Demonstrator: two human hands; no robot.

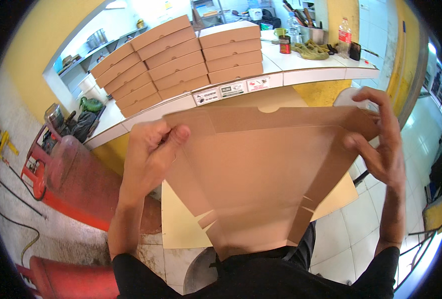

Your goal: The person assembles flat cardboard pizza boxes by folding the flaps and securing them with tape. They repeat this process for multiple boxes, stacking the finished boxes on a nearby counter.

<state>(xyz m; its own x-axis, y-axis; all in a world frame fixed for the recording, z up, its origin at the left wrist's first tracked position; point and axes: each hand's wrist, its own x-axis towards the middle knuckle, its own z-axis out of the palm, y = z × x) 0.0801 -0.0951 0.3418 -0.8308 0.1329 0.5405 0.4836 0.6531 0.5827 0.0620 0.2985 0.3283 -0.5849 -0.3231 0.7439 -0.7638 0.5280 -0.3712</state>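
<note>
An unfolded cardboard box blank [266, 174] spans the space in front of my body, its near end against my black shirt. Its far edge has a half-round notch, and side flaps with slits are partly raised. My left hand [153, 154] is closed on the far left corner, thumb on the inner face. At the far right corner, my right hand [380, 139] holds the flap between the thumb and the bent fingers, some of which are hidden behind the cardboard. A pale yellow tabletop [183, 224] shows beneath the blank.
Stacks of closed cardboard boxes [176, 60] stand on a white tiled counter [301, 74] beyond my hands. A red can [285, 45], a green cloth [311, 51] and a plastic bottle [344, 37] sit farther right. Red gas cylinders [81, 174] stand at my left.
</note>
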